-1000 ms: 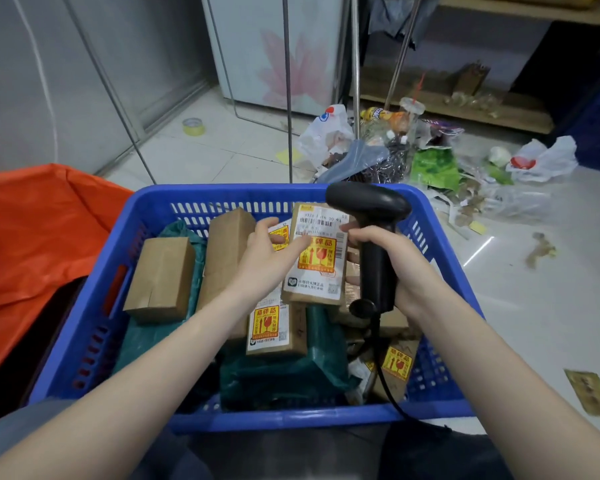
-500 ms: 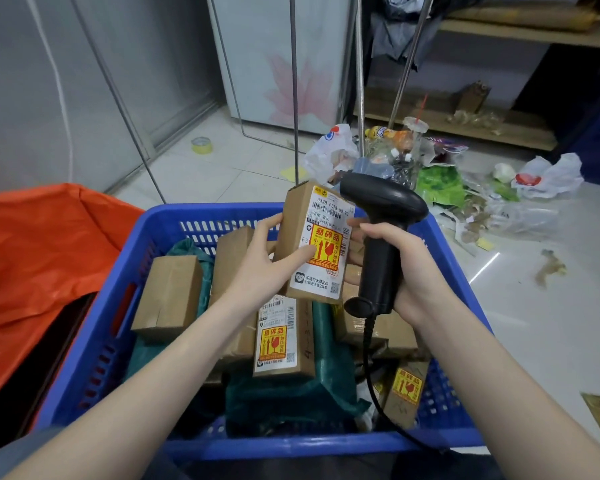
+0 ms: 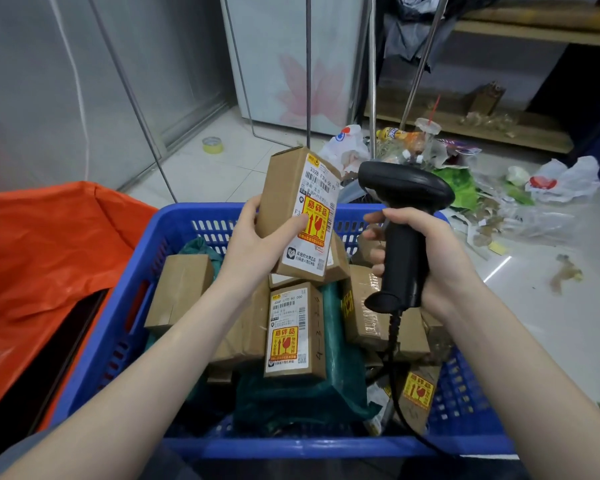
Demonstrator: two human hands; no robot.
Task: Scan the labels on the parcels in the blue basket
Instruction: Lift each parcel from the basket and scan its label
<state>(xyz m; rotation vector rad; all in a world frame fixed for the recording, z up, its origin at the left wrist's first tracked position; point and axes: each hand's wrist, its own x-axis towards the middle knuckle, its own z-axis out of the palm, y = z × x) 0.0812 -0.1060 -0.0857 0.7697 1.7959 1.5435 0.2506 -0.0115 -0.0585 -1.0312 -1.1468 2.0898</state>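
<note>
A blue plastic basket (image 3: pixel 125 320) in front of me holds several brown cardboard parcels and green mailer bags. My left hand (image 3: pixel 253 244) grips a small cardboard parcel (image 3: pixel 284 202), lifted above the basket and tilted, its white label with a yellow fragile sticker turned right. My right hand (image 3: pixel 430 258) holds a black barcode scanner (image 3: pixel 402 237) just right of that parcel, head pointing left, its cable dropping into the basket. Another labelled parcel (image 3: pixel 291 330) lies face up in the basket's middle.
An orange sack (image 3: pixel 45 251) lies left of the basket. Scattered rubbish and plastic bags (image 3: pixel 465 174) cover the white floor behind and to the right. A tape roll (image 3: pixel 212 144) sits on the floor, metal rack legs (image 3: pixel 308 81) stand behind, a low wooden shelf (image 3: pixel 482 129) beyond.
My left hand has lifted the parcel up out of the basket and tilted it. The scanner has risen with it, staying beside the label.
</note>
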